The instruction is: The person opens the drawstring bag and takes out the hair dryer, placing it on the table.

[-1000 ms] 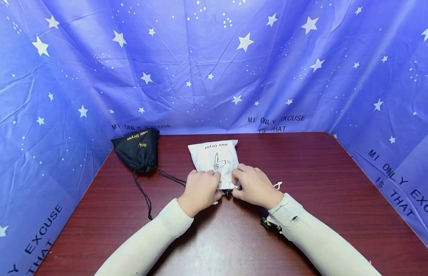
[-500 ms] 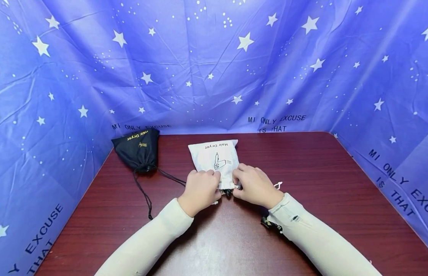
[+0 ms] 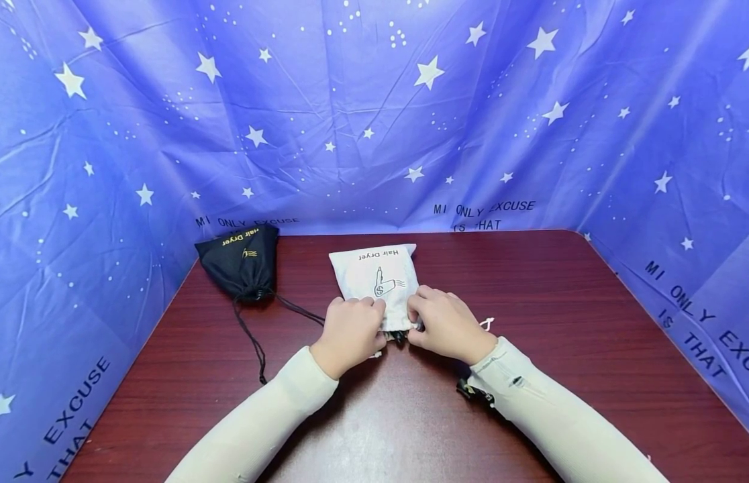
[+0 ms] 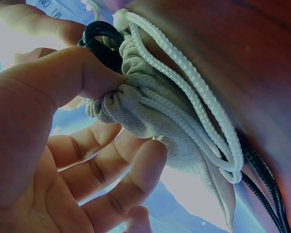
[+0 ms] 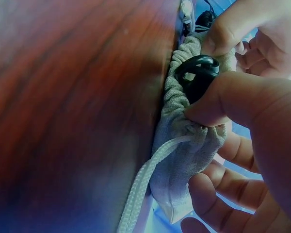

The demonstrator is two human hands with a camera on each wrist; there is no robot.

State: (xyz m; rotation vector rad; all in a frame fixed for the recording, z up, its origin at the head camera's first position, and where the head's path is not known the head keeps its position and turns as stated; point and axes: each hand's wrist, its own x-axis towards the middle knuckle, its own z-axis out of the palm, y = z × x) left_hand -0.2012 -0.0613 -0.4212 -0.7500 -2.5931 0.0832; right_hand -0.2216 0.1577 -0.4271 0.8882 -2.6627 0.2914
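A white cloth drawstring bag (image 3: pixel 374 275) printed "Hair Dryer" lies on the table with its mouth toward me. My left hand (image 3: pixel 352 333) pinches the gathered left edge of the mouth, thumb inside the opening. On the other side, my right hand (image 3: pixel 450 325) pinches the right edge in the same way. Between them a black loop (image 5: pixel 200 65), perhaps part of a cord, shows in the bag's mouth; what it belongs to is hidden inside. White drawstring (image 4: pixel 194 92) hangs in loops from the bag's sides.
A black drawstring bag (image 3: pixel 244 265), also marked "Hair Dryer", lies at the back left of the dark red table (image 3: pixel 374 422). Its black cord (image 3: pixel 254 342) trails toward my left hand. A blue star-printed cloth (image 3: pixel 350 100) hangs round the table's back and sides.
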